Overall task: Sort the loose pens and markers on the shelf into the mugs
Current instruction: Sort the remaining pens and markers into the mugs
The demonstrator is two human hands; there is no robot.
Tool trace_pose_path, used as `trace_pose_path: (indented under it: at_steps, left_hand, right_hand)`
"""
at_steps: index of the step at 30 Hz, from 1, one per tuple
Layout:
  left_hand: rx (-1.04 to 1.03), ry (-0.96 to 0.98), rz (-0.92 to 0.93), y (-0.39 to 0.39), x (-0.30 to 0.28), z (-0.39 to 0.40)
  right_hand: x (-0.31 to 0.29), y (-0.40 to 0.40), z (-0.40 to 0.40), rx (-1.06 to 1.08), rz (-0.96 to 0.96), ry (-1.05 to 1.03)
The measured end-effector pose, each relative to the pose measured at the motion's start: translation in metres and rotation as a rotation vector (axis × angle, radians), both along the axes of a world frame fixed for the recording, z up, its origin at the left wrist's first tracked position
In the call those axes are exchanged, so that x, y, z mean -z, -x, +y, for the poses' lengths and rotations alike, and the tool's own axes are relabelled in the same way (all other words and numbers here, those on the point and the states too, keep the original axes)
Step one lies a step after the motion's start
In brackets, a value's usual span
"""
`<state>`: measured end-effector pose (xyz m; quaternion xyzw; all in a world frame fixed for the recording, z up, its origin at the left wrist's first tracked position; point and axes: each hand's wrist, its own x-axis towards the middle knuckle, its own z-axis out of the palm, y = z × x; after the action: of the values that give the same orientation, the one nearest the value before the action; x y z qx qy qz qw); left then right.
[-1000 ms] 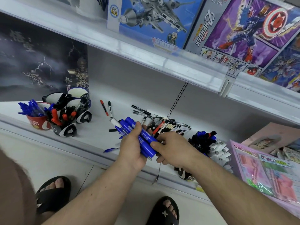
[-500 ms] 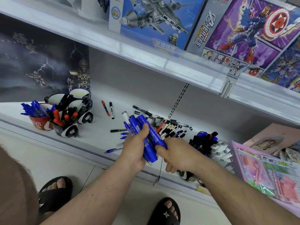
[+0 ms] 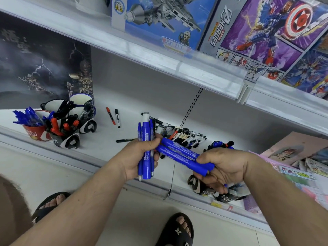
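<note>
- The left hand (image 3: 142,157) is clamped round an upright bundle of blue markers (image 3: 145,139), thumb across their barrels; caps stick out above the fist and butt ends below it.
- The right hand (image 3: 225,166) grips two thick blue markers (image 3: 179,153) by their right-hand ends; they lie nearly level, and their free ends reach across to the left hand's fingers.
- The loose pile of pens (image 3: 182,135) lies on the shelf (image 3: 99,139) just beyond both hands; a red and a black marker (image 3: 113,118) lie apart, further left.
- The mugs (image 3: 65,132) stand well to the left of the left hand, already holding blue, red and black pens; more mugs (image 3: 204,189) sit under the right hand, partly hidden.
- These markers look light, stiff and smooth-sided, so a bundle would likely fan or slip if gripped loosely.
- Holding mid-barrel with the whole fist seems safest; an end grip, as on the right, probably lets the far tips droop.
- Caps may pull off, so I would avoid lifting by them.
</note>
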<state>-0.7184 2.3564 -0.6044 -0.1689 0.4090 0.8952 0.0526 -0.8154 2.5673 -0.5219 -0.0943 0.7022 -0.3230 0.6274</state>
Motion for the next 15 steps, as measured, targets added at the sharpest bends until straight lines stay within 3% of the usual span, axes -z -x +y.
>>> trace_pose_path:
  at_steps: [6,9,15]
  left_hand:
    - [-0.055,0.150,-0.114,0.008,0.012,0.016]
    - [-0.164,0.106,-0.166,0.015,0.018,0.025]
    - [-0.293,-0.113,-0.268,0.031,0.015,0.060]
  right_hand:
    - [0.006,0.001,-0.001,-0.074,0.083,-0.149]
    - [0.009,0.000,0.000,0.118,0.211,-0.148]
    - [0.019,0.014,0.005,0.643,0.715,0.102]
